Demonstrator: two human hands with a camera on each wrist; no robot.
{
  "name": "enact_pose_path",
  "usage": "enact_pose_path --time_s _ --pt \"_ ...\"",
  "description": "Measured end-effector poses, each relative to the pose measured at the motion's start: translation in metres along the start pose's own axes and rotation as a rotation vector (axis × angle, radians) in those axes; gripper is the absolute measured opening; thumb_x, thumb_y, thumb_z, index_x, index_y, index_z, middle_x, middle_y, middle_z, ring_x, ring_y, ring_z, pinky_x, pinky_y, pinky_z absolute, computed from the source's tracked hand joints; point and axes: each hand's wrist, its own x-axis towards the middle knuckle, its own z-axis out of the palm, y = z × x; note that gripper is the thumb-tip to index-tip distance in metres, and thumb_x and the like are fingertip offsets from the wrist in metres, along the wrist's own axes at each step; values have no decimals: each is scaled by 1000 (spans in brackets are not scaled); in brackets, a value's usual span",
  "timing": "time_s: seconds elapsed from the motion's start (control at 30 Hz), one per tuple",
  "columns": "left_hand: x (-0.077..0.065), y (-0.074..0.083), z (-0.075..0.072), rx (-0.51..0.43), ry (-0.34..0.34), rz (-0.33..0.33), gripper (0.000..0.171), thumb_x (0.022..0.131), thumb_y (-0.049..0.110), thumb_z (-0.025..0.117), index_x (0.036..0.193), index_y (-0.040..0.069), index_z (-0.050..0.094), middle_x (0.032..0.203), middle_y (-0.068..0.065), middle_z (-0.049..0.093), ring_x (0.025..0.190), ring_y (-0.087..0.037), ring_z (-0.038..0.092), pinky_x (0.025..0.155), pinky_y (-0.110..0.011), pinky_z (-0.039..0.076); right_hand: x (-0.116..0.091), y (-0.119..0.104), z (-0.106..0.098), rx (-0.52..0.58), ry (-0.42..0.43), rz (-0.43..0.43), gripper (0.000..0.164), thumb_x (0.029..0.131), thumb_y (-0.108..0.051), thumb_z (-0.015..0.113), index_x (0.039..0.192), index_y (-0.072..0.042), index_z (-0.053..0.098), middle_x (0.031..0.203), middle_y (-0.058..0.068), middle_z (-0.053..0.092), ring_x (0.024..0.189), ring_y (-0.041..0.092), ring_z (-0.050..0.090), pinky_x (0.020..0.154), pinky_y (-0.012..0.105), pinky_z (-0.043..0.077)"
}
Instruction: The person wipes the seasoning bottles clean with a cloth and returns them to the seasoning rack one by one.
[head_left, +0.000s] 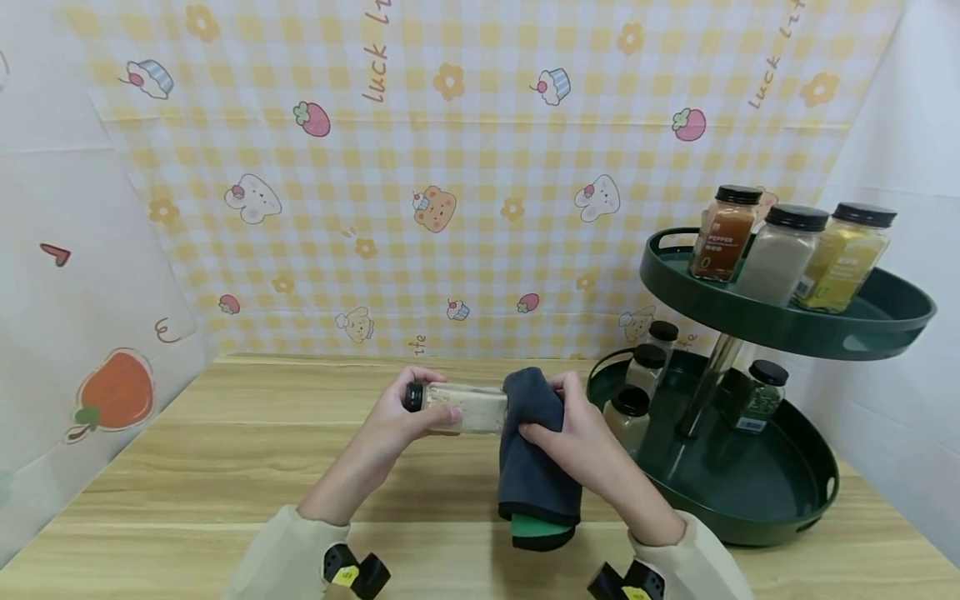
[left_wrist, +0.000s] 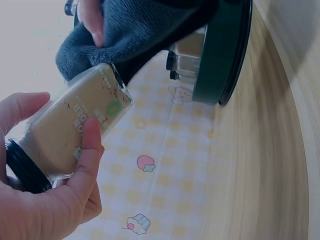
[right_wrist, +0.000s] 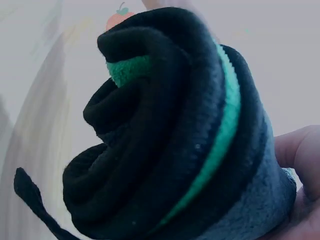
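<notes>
My left hand (head_left: 408,412) grips a clear spice jar (head_left: 480,408) with a black lid, held sideways above the table with the lid to the left. In the left wrist view the jar (left_wrist: 75,120) shows beige powder and pale lettering. My right hand (head_left: 581,425) holds a folded dark grey cloth (head_left: 536,450) with a green inner side against the jar's base end. The cloth's lower part hangs down. In the right wrist view the bunched cloth (right_wrist: 200,130) fills most of the picture and hides the jar.
A dark green two-tier rack (head_left: 750,492) stands at the right. Its upper tray holds a pepper jar (head_left: 723,237), a grey-powder jar (head_left: 776,258) and a yellow jar (head_left: 843,262). Several more jars, one a green-herb jar (head_left: 761,396), stand below. The wooden table (head_left: 247,450) meets a patterned curtain behind.
</notes>
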Motion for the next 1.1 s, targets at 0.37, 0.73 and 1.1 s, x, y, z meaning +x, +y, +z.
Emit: enact_pose_path --time_s 0.37,0.73,1.1 --pt "-4 4 2 19 2 12 49 77 11 68 118 5 44 106 -13 53 88 -18 56 80 -30 49 11 19 16 84 -46 26 41 82 -11 68 112 -7 41 114 17 54 95 24 57 76 37 47" --pt "-3 5 0 32 7 13 49 77 13 68 119 6 44 108 -13 52 90 -18 55 80 -30 48 8 12 9 39 -47 28 44 83 -15 68 117 -8 40 118 17 54 97 24 58 79 39 48" --pt "-1 3 0 6 -1 7 48 77 11 67 119 4 44 106 -12 53 89 -17 56 80 -31 49 4 6 3 8 -17 -5 44 85 -14 66 119 -8 38 122 17 51 104 28 56 85 44 46"
